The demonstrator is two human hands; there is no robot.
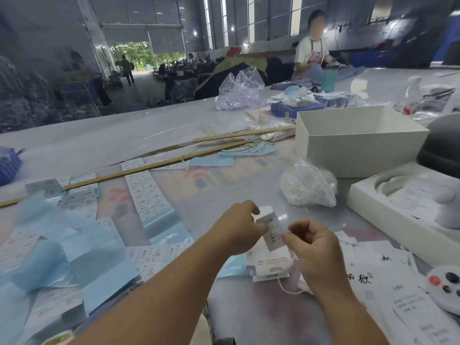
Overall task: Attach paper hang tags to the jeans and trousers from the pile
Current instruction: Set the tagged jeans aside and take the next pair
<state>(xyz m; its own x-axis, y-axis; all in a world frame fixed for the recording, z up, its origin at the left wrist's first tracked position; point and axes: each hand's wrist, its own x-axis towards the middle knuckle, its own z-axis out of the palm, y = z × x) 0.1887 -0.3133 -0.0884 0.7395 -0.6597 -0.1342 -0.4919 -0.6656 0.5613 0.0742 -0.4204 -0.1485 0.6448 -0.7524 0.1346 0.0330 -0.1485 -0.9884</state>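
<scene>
She looks to be stringing a tag before any garment is reached: the left hand (pixel 239 227) pinches a small white printed paper hang tag (pixel 272 230) by its edge, while the right hand (pixel 313 247) has its fingers curled around a thin white cord (pixel 286 287) looping down below. The tag sits between both hands, just above a stack of white tags (pixel 268 265) on the table; next, I'd guess, the cord must pass through the tag's hole, which I can't make out.
</scene>
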